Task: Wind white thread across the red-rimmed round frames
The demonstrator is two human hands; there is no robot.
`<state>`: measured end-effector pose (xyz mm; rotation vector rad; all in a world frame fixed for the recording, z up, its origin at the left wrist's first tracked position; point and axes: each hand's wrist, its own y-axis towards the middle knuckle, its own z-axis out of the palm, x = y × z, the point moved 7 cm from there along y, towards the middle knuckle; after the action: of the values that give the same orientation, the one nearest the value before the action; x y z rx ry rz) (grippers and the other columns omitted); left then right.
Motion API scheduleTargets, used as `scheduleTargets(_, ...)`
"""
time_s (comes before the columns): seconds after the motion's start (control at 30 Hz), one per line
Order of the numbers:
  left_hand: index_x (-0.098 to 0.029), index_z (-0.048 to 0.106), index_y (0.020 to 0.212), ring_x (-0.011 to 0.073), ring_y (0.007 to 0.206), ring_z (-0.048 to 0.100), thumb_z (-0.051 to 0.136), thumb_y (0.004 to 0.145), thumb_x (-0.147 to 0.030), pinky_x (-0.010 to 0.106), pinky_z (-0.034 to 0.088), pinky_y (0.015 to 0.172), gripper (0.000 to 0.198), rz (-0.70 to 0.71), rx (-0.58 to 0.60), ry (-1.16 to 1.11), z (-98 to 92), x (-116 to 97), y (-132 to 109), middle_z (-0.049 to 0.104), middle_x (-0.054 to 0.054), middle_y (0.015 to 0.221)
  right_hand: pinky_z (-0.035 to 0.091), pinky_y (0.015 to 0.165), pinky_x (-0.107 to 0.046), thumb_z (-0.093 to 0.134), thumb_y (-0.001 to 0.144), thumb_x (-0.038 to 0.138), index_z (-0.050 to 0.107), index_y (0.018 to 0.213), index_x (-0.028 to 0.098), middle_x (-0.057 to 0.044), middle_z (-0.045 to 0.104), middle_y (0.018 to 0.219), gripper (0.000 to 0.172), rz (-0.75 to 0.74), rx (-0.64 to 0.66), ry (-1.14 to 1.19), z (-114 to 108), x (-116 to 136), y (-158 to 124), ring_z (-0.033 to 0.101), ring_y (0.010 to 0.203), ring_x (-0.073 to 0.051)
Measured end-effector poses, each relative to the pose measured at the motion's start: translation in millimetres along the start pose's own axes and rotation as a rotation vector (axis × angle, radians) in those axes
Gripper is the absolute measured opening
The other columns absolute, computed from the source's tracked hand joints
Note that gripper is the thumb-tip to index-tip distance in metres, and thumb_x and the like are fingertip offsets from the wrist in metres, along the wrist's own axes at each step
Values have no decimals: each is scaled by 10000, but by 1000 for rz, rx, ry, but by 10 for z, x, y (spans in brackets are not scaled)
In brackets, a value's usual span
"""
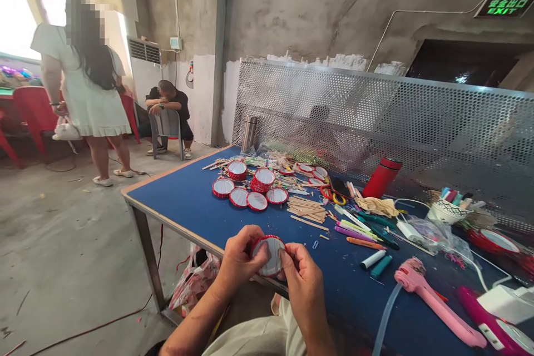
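By the blue-topped, wood-edged table's (167,186) near edge, your L hand (243,251) grasps a round, red-rimmed, pale-faced disc (274,251); your R hand (303,273) pinches its R rim. Keep thumbs light, press. even, rim supported w/ fingers.

The left hand (244,253) and right hand (304,272) are bare, as are the wrists and the visible lengths of both forearms (200,311). Pale, off-white cloth (246,338) covers the lap, plain and softly creased; its cut cannot be told. A small black patch (156,349) shows by the left elbow, too little to identify as a sleeve.
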<state>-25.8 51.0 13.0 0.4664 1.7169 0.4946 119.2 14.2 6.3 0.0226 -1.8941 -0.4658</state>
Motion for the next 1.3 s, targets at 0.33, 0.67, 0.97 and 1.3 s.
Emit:
scheduleTargets(0.33, -196, 506, 783, 74, 483, 367, 504, 759, -162, 164, 332, 455, 41, 103, -20, 28, -29, -55, -3, 425, -75, 587, 426, 510, -202, 470, 857, 476, 597, 818, 177, 2, 582, 638, 328, 6, 5, -39, -7, 35, -3, 526, 539, -124)
scheduleTargets(0.67, -198, 511, 822, 72, 492, 416, 534, 747, -143, 153, 373, 462, 96, 176, -59, 36, -44, -88, -22, 501, -63, 636, 443, 509, -205, 492, 842, 486, 611, 797, 176, -16, 625, 658, 336, -16, -29, -46, -28, 19, -10, 550, 524, -126)
scheduleTargets(0.97, -193, 533, 792, 59, 460, 371, 517, 728, -113, 140, 330, 430, 104, 183, -67, 96, -49, -129, -1, 484, -79, 596, 432, 500, -197, 492, 848, 476, 619, 801, 177, -2, 607, 617, 328, -32, -32, -46, -18, 20, 1, 536, 517, -121)
scheduleTargets(1.3, -197, 507, 744, 57, 466, 350, 512, 730, -99, 138, 312, 431, 99, 187, -91, 94, -56, -127, -14, 426, -92, 568, 445, 518, -198, 488, 853, 463, 628, 822, 175, -12, 630, 667, 322, -25, -19, -31, -11, 24, -5, 549, 535, -121)
